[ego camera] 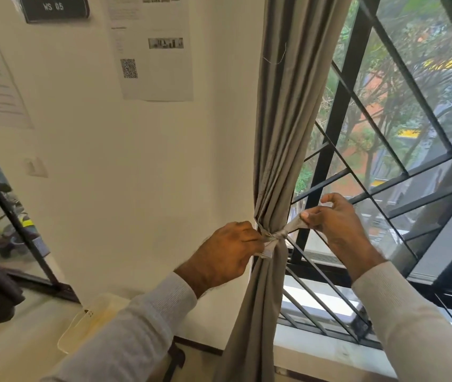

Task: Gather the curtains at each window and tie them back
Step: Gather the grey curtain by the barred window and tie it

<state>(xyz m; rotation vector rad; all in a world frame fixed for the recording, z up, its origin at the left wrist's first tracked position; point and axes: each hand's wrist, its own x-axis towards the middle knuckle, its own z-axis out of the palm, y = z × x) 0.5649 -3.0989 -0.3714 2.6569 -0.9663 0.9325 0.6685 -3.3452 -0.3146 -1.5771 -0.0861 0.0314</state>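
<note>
Grey curtain (pixel 279 150) hangs gathered into a tight bundle at the left edge of a window (pixel 401 150), cinched at mid-height by a matching tie (pixel 277 238) knotted around it. The left hand (pixel 227 252) pinches one end of the tie just left of the knot; the right hand (pixel 337 224) pinches the other end between thumb and forefinger, pulled up to the right. Black bars (pixel 335 111) cross the glass. Printed sheets (pixel 153 48) hang on the cream wall (pixel 136 175) to the left.

Window (pixel 384 119) daylight, soft focus, seemingly warped edges
</note>
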